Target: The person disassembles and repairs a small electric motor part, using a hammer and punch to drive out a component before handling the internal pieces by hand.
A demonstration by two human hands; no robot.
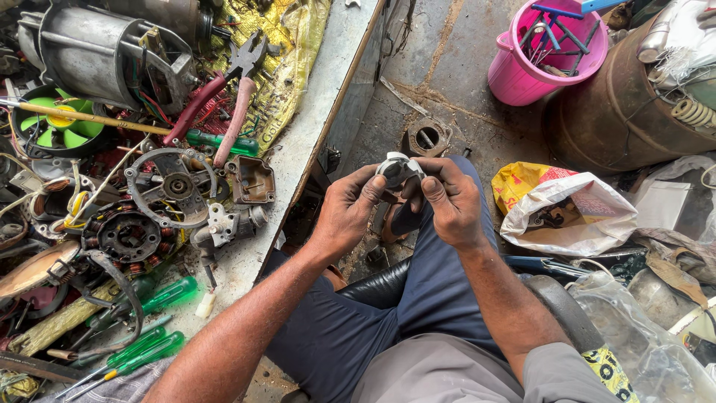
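A small grey metal part (397, 169) with a rounded body is held above my knee in both hands. My left hand (349, 209) grips its left side with the thumb on top. My right hand (446, 200) closes on its right side, fingers curled over it. Most of the part is hidden by my fingers. My legs in dark blue trousers (418, 291) lie beneath the hands.
A cluttered bench (298, 142) at left carries red-handled pliers (224, 97), a stator coil (127, 237), green screwdrivers (145, 347), a motor housing (97, 52) and a green fan (56, 123). A pink bucket (541, 52), rusty drum (619, 112) and plastic bags (574, 213) stand at right.
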